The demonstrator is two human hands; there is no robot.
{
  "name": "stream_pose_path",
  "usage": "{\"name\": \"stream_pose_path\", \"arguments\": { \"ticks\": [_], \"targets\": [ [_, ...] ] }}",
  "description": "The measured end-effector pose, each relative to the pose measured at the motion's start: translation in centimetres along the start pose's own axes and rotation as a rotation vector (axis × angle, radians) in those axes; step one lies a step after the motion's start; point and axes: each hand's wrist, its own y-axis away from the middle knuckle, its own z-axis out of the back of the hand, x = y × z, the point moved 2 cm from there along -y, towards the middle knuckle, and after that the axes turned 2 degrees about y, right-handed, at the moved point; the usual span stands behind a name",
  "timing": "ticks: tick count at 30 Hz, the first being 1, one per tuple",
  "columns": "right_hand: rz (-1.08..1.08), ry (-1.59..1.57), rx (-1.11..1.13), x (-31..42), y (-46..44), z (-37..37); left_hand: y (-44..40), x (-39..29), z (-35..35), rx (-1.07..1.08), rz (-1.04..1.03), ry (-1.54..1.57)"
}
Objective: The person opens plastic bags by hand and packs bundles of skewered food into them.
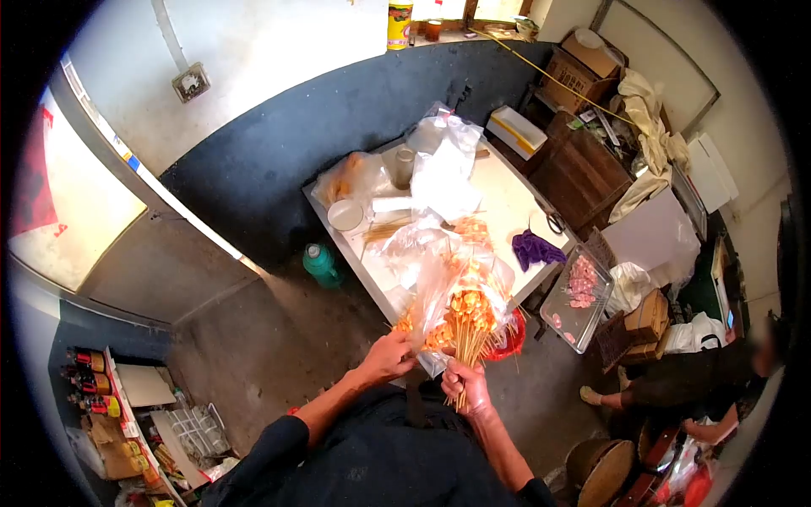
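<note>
My right hand (466, 384) is closed around the bare stick ends of a thick bundle of skewers (470, 314), whose far ends carry orange pieces of food. Around the bundle lies a clear plastic bag (429, 283), open toward me at the near edge of the table. My left hand (389, 355) is at the bag's left side, its fingers closed at the bag's rim beside more orange pieces. What exactly those fingers pinch is partly hidden. Just right of the bundle, a red basin (508, 336) shows below the table edge.
The white table (498, 190) holds white plastic bags (446, 173), a glass jar (402, 167), a purple cloth (537, 249) and scissors (553, 221). A metal tray (557, 314) of pink meat stands to the right. A green thermos (320, 264) is on the floor; another person (693, 380) sits at right.
</note>
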Motion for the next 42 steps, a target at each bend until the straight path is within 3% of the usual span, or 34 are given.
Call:
{"name": "stream_pose_path", "arguments": {
  "ticks": [1,4,6,9,10,13,15,16,18,20,22,23,25,26,28,32,34,35,36,39,41,42],
  "targets": [
    [-0.012,-0.017,0.007,-0.2,0.0,-0.1,-0.1,-0.1,0.0,-0.12,-0.017,0.069],
    [-0.012,-0.035,0.024,-0.5,0.2,0.1,-0.9,0.6,-0.1,-0.108,0.039,-0.036],
    [0.002,0.051,-0.02,-0.5,0.4,0.1,-0.2,-0.3,-1.0,-0.056,0.073,0.136],
    [0.023,0.161,-0.104,-0.1,0.3,0.4,0.2,-4.6,-0.2,0.188,-0.178,0.303],
    [0.026,0.245,-0.159,-0.1,0.1,0.6,0.1,-6.4,0.7,0.269,-0.096,0.41],
    [0.069,0.368,-0.199,-0.7,-0.4,1.6,0.2,-7.0,0.5,0.355,-0.221,0.274],
    [0.098,0.4,-0.218,-0.6,-0.6,1.8,0.0,-7.5,0.9,0.374,0.065,0.632],
    [0.123,0.434,-0.235,-0.5,-0.7,1.8,0.3,-7.4,1.1,0.381,0.059,0.631],
    [0.152,0.448,-0.271,-0.9,-1.3,2.5,1.5,-5.8,1.8,0.094,0.587,0.664],
    [0.204,0.572,-0.276,-0.8,-1.3,2.7,0.9,-5.5,3.0,-0.255,0.443,0.254],
    [0.217,0.608,-0.299,-0.8,-1.0,2.5,-1.3,-6.6,4.4,-0.358,0.254,0.126],
    [0.231,0.652,-0.314,-0.7,-1.0,2.3,-3.1,-7.5,5.1,-0.357,0.254,0.126],
    [0.232,0.668,-0.293,-1.6,-1.3,2.4,-6.7,-10.0,5.8,-0.333,-0.065,-0.146],
    [0.233,0.683,-0.273,-1.6,-1.2,1.9,-8.2,-10.2,5.6,-0.334,-0.064,-0.148],
    [0.226,0.649,-0.279,-2.1,-1.1,1.6,-10.3,-10.6,4.8,-0.218,-0.251,-0.389],
    [0.3,0.737,-0.278,-3.3,-2.0,2.8,-11.2,-9.2,2.5,-0.031,-0.392,-0.38],
    [0.328,0.967,-0.275,-3.7,-2.6,3.4,-10.2,-10.2,0.8,-0.021,-0.514,-0.251],
    [0.344,0.962,-0.232,-4.4,-3.1,4.1,-9.6,-11.2,0.9,0.137,-0.569,-0.256],
    [0.714,1.098,-0.236,-5.1,-3.7,4.7,-8.1,-11.1,-0.5,0.229,-0.528,-0.21],
    [0.944,1.069,-0.334,-6.0,-4.2,5.5,-5.2,-10.0,-0.7,0.336,-0.507,-0.091],
    [0.464,1.072,-0.325,-4.4,-3.4,4.8,-4.0,-6.8,-0.9,0.38,-0.237,0.099],
    [0.239,0.997,-0.337,-3.0,-2.0,3.4,-3.8,-7.1,-0.7,0.386,-0.233,0.103]
  ]
}}
